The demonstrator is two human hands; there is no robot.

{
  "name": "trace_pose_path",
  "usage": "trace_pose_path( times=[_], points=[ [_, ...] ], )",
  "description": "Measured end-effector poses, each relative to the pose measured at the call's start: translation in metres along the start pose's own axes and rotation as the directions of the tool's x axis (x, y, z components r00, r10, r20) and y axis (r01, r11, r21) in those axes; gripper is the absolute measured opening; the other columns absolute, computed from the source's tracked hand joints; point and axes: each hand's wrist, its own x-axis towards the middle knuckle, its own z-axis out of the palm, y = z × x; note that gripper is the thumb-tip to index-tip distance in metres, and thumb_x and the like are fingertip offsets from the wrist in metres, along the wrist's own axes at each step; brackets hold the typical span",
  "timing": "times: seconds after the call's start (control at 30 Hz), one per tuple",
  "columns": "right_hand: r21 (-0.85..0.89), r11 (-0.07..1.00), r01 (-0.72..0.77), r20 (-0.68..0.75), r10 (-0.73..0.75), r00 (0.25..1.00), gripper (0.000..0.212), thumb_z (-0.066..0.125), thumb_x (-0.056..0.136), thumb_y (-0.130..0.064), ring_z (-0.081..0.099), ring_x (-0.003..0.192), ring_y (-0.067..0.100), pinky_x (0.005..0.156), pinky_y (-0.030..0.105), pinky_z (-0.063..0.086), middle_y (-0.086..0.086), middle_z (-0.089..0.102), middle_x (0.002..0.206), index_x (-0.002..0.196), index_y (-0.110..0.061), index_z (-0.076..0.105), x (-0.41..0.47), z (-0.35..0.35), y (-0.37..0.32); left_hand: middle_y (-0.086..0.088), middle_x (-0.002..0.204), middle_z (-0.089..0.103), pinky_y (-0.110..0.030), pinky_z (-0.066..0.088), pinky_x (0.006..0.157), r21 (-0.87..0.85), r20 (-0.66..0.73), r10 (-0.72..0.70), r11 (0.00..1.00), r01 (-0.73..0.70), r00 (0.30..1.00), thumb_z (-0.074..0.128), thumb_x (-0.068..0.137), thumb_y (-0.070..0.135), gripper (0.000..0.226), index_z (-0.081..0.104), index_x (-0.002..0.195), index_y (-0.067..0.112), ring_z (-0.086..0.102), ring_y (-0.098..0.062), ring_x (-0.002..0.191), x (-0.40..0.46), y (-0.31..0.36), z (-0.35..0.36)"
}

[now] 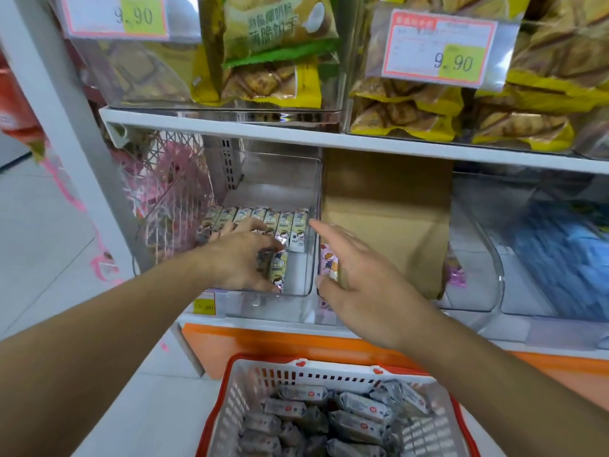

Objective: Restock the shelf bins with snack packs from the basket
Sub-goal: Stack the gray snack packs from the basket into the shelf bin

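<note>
A clear shelf bin (309, 192) holds a back row of several upright snack packs (290, 225). My left hand (244, 255) reaches into the bin's front part, fingers curled round a few packs (278, 270) standing there. My right hand (356, 278) hovers in front of the bin's right wall with fingers spread, holding nothing. Below, a white basket with a red rim (237, 384) holds several grey snack packs (329, 420).
A brown cardboard divider (389, 206) stands in the bin to the right, with pink packs (329, 265) in front of it. Further right is a clear bin with blue packs (560, 252). The shelf above carries bins of yellow biscuit bags (412, 110). An orange shelf base (263, 341) is below.
</note>
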Motion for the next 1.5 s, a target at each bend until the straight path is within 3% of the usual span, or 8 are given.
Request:
trace_pose_path(
  times=[0.43, 0.57, 0.67, 0.77, 0.93, 1.03, 1.23, 1.5],
  points=[
    [0.012, 1.0, 0.005, -0.006, -0.005, 1.0, 0.078, 0.058, 0.104, -0.022, 0.011, 0.141, -0.021, 0.103, -0.009, 0.002, -0.026, 0.02, 0.169, 0.165, -0.043, 0.016, -0.003, -0.001, 0.005, 0.005, 0.165, 0.013, -0.051, 0.025, 0.12, -0.03, 0.141, -0.095, 0.994, 0.101, 0.985, 0.079, 0.078, 0.053, 0.087, 0.033, 0.153, 0.053, 0.015, -0.035, 0.151, -0.008, 0.003, -0.009],
    [0.021, 1.0, -0.002, -0.131, 0.005, 0.991, 0.066, 0.061, 0.102, -0.022, 0.029, 0.139, -0.014, 0.106, -0.003, 0.015, -0.024, 0.038, 0.159, 0.16, -0.04, 0.036, -0.017, -0.011, -0.001, 0.005, 0.15, 0.045, -0.046, 0.032, 0.119, -0.341, -0.177, -0.033, 0.94, -0.029, 0.984, 0.071, 0.09, 0.053, 0.057, 0.057, 0.142, 0.035, 0.036, -0.023, 0.144, -0.039, 0.004, -0.009],
    [0.062, 0.998, 0.032, -0.28, -0.014, 0.96, 0.044, 0.062, 0.098, -0.016, 0.049, 0.121, -0.005, 0.107, 0.017, 0.038, -0.023, 0.057, 0.132, 0.139, -0.031, 0.059, -0.036, -0.017, -0.001, 0.019, 0.119, 0.06, -0.028, 0.043, 0.099, -0.433, -0.545, -0.048, 0.871, -0.232, 0.837, 0.064, 0.099, 0.038, 0.017, 0.072, 0.114, 0.033, 0.055, -0.004, 0.114, -0.084, 0.026, 0.004],
    [0.17, 0.985, 0.014, -0.308, 0.04, 0.951, 0.019, 0.062, 0.096, -0.009, 0.06, 0.095, 0.008, 0.084, 0.027, 0.052, -0.015, 0.062, 0.1, 0.109, -0.023, 0.067, -0.058, -0.016, 0.006, 0.015, 0.096, 0.063, -0.013, 0.039, 0.079, -0.452, -0.629, -0.04, 0.831, -0.324, 0.776, 0.062, 0.101, 0.022, 0.014, 0.071, 0.091, 0.027, 0.058, -0.004, 0.095, -0.127, 0.052, 0.022],
    [0.047, 0.97, -0.239, -0.082, 0.242, 0.967, 0.015, 0.057, 0.095, -0.017, 0.062, 0.068, 0.023, 0.068, 0.045, 0.057, 0.001, 0.063, 0.069, 0.081, -0.021, 0.059, -0.095, 0.018, 0.053, 0.013, 0.093, 0.059, -0.023, 0.042, 0.077, -0.493, -0.441, -0.079, 0.854, -0.167, 0.894, 0.055, 0.101, 0.032, 0.014, 0.061, 0.088, 0.032, 0.056, -0.003, 0.09, -0.152, 0.061, 0.092],
    [-0.133, 0.892, -0.431, 0.051, 0.441, 0.896, 0.012, 0.056, 0.093, -0.021, 0.064, 0.069, 0.016, 0.072, 0.044, 0.059, -0.002, 0.066, 0.073, 0.083, -0.021, 0.062, -0.114, 0.05, 0.097, 0.002, 0.136, 0.051, -0.038, 0.042, 0.107, -0.415, -0.184, -0.202, 0.903, 0.11, 0.962, 0.047, 0.102, 0.046, 0.039, 0.057, 0.134, 0.025, 0.053, -0.018, 0.125, -0.158, 0.043, 0.154],
    [-0.202, 0.766, -0.61, 0.033, 0.628, 0.777, 0.013, 0.058, 0.095, -0.031, 0.067, 0.086, 0.023, 0.078, 0.032, 0.053, -0.003, 0.063, 0.08, 0.087, -0.021, 0.06, -0.136, 0.1, 0.155, -0.012, 0.171, 0.001, -0.055, 0.021, 0.124, -0.406, 0.233, -0.517, 0.718, 0.566, 0.824, 0.043, 0.099, 0.064, 0.09, -0.007, 0.164, 0.025, 0.016, -0.042, 0.155, -0.17, 0.01, 0.246],
    [0.004, 0.66, -0.751, -0.189, 0.738, 0.647, 0.03, 0.081, 0.084, -0.035, 0.066, 0.077, 0.017, 0.07, 0.032, 0.06, -0.004, 0.052, 0.111, 0.106, -0.026, 0.063, -0.143, 0.147, 0.187, -0.013, 0.17, 0.002, -0.059, 0.026, 0.119, -0.445, 0.331, -0.55, 0.625, 0.641, 0.766, 0.047, 0.093, 0.073, 0.104, -0.027, 0.157, 0.036, 0.026, -0.05, 0.148, -0.163, 0.015, 0.265]
  ],
)
